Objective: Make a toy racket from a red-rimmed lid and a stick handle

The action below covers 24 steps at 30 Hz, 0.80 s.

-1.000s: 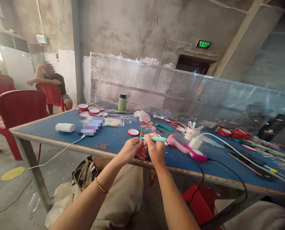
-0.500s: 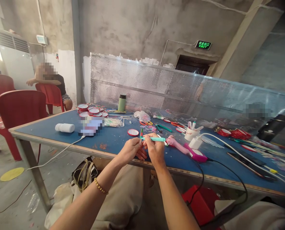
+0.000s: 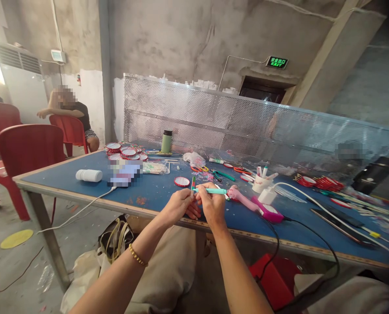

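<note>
My two hands meet over the near edge of the blue table (image 3: 66,181). My right hand (image 3: 213,208) is closed round a teal pen-like tool (image 3: 214,190) that lies level and points left. My left hand (image 3: 180,205) pinches a thin green and red stick (image 3: 193,182) that stands upright at the tool's tip. A small round red-rimmed mirror (image 3: 182,181) lies on the table just beyond my left hand. A pink handheld device (image 3: 256,205) with a black cable lies to the right of my right hand.
Red-rimmed discs (image 3: 126,152), a green flask (image 3: 166,141), a white bottle (image 3: 89,175), scissors (image 3: 223,174), a white cup of sticks (image 3: 260,182) and cables lie on the table. A perforated metal screen (image 3: 247,126) backs it. Red chairs (image 3: 27,148) and a seated person (image 3: 72,114) are at left.
</note>
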Available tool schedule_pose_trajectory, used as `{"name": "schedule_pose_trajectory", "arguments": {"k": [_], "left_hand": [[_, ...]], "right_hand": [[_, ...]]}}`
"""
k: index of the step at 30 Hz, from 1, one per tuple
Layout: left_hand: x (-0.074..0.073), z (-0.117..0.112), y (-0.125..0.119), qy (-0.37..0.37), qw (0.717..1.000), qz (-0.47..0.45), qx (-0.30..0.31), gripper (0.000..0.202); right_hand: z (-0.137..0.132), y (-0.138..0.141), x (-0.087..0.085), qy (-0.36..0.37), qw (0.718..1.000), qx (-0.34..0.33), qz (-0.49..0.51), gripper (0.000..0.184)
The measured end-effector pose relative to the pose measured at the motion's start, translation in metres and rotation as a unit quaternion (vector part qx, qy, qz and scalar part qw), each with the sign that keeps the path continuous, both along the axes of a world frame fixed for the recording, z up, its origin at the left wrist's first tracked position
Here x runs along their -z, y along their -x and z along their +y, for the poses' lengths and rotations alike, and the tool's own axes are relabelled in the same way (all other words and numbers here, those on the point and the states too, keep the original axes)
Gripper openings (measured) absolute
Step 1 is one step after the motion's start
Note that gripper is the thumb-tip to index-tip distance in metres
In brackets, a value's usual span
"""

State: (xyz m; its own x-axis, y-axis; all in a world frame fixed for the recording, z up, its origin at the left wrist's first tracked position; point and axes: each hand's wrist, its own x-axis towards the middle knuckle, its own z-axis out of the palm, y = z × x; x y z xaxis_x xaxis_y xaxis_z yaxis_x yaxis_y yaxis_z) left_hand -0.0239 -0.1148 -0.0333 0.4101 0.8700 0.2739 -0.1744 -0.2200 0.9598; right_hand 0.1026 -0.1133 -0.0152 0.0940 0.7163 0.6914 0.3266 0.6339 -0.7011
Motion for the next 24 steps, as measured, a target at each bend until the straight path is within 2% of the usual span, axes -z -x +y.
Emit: {"name": "schedule_pose_trajectory", "arguments": {"k": [19,24], "left_hand": [[-0.0010,-0.0010,0.0001,0.000,1.000,-0.003,-0.001,0.037],[-0.0024,-0.0015,0.0000,0.002,1.000,0.000,0.000,0.036]], "right_hand": [[0.0019,-0.0011,0.0019,-0.013,1.000,-0.003,-0.018,0.021],[0.0015,-0.0004,0.0018,-0.003,1.000,0.008,0.008,0.020]]}}
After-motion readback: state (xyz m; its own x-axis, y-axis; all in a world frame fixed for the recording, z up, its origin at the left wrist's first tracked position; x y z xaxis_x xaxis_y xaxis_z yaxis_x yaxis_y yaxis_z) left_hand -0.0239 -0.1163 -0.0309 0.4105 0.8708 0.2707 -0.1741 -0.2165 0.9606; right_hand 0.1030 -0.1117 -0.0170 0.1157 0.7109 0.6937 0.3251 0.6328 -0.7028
